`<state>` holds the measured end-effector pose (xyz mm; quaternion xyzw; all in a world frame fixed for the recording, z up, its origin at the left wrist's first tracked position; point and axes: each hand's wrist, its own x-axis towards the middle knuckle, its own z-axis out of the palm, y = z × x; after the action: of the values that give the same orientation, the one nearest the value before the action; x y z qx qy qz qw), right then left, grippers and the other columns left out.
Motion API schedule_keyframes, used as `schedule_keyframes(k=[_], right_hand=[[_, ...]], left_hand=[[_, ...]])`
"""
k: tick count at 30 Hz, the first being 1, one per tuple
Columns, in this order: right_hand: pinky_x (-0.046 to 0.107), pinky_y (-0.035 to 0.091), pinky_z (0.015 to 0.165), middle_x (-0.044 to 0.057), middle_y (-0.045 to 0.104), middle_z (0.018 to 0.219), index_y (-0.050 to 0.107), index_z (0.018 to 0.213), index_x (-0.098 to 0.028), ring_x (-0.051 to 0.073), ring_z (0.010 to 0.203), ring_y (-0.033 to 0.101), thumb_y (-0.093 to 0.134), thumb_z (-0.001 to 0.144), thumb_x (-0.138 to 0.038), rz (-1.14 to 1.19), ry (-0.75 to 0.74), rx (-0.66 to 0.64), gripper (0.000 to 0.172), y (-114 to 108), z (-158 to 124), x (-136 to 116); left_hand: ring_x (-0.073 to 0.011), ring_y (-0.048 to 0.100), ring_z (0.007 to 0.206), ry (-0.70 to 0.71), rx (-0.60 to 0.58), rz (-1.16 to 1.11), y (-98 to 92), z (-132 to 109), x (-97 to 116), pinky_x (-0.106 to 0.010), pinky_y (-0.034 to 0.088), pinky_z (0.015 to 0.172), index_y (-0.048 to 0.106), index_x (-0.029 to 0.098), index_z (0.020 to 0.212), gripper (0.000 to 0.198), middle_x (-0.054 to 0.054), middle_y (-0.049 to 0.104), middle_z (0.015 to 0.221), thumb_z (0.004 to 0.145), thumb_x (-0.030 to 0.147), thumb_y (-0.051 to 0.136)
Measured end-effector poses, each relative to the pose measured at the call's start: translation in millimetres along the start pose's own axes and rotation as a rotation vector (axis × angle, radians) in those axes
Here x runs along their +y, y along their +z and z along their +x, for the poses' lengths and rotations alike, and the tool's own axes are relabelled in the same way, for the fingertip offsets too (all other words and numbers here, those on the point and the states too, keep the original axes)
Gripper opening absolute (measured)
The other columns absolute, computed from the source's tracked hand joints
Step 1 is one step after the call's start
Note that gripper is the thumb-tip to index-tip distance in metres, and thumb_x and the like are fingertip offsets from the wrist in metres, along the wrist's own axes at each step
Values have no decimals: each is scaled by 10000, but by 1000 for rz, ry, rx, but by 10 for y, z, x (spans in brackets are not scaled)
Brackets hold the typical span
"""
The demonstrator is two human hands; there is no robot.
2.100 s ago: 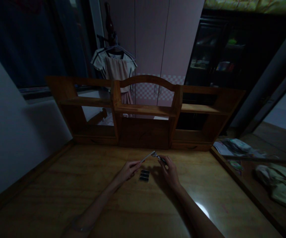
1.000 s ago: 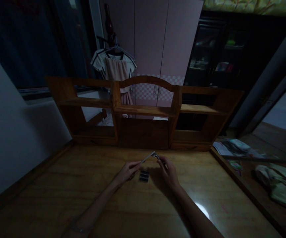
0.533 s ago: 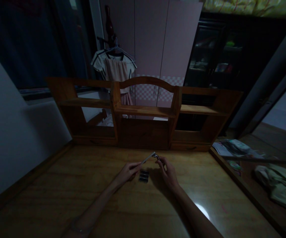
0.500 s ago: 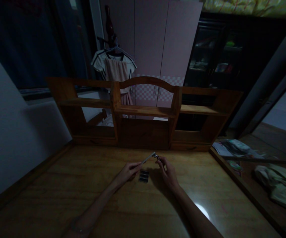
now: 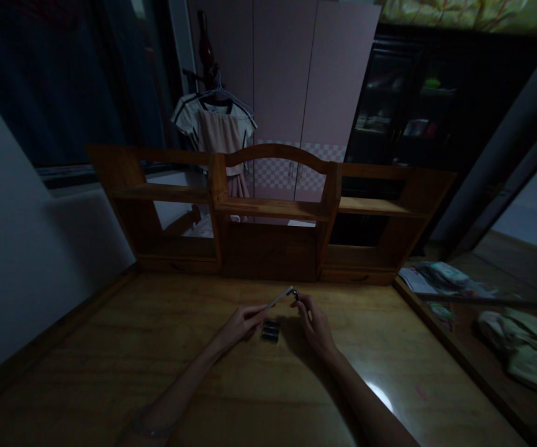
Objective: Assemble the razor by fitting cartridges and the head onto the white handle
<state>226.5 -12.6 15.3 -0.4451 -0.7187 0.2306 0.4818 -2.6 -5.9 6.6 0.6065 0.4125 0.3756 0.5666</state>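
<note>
My left hand (image 5: 244,321) is closed on the lower end of a thin, light grey bar-shaped thing (image 5: 278,299), which slants up to the right. Between the fingertips of my right hand (image 5: 315,324) is a small, shiny dark metal piece (image 5: 296,294). It sits right at the bar's upper end; whether the two touch I cannot tell. Below the bar, a small dark object (image 5: 270,331) with several stripes lies flat on the wooden tabletop (image 5: 231,391). The dim light hides finer detail of both held things.
A wooden shelf unit (image 5: 272,208) stands along the far edge of the tabletop. To the right, beyond a raised wooden edge (image 5: 454,354), lie papers (image 5: 429,277) and a pale cloth bundle (image 5: 524,347). A white wall (image 5: 12,248) borders the left side.
The bar's upper end and the small metal piece have shifted very slightly and seem a little closer together. Both hands stay almost where they were.
</note>
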Motion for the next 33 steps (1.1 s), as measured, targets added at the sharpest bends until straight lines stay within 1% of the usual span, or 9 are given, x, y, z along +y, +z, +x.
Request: schedule_keyframes(k=[4,11,17,23,28,33], right_hand=[[299,428,813,35,625,985,559,1057,-228,184,904,581,357,955,-351,4,5,0,257,4,-6,0],[304,432,824,41,625,978,559,1049,-226,185,911,583,342,959,-363,14,3,1,272,2,-9,-21],[298,433,816,40,625,988,563,1033,-227,185,917,582,342,960,-354,17,-2,2,265,15,-5,3],[299,431,824,43,624,977,547,1077,-221,181,915,584,324,966,-353,2,-11,0,282,28,-17,31],[294,431,813,35,623,964,547,1064,-225,177,895,588,324,966,-354,-20,-5,-4,276,30,-30,22],[295,431,809,38,623,953,547,1062,-228,184,888,589,329,963,-353,-26,-8,0,270,25,-26,3]], left_hand=[[-43,254,423,4,25,33,11,-2,8,-181,172,418,562,116,1233,643,65,347,552,775,567,550],[-47,240,429,-4,12,39,20,-26,65,-183,169,422,557,119,1240,663,72,330,535,768,584,548],[-49,264,429,14,21,63,15,-8,18,-180,172,415,574,121,1220,613,67,331,543,786,554,544],[-49,267,426,9,22,48,27,-21,47,-180,178,419,580,109,1211,603,67,324,541,792,540,544],[-49,275,450,17,19,42,33,-39,74,-182,175,434,577,111,1218,611,54,349,568,780,537,563],[-48,251,450,4,30,40,30,-43,81,-184,162,437,583,110,1212,635,59,332,555,762,559,570]])
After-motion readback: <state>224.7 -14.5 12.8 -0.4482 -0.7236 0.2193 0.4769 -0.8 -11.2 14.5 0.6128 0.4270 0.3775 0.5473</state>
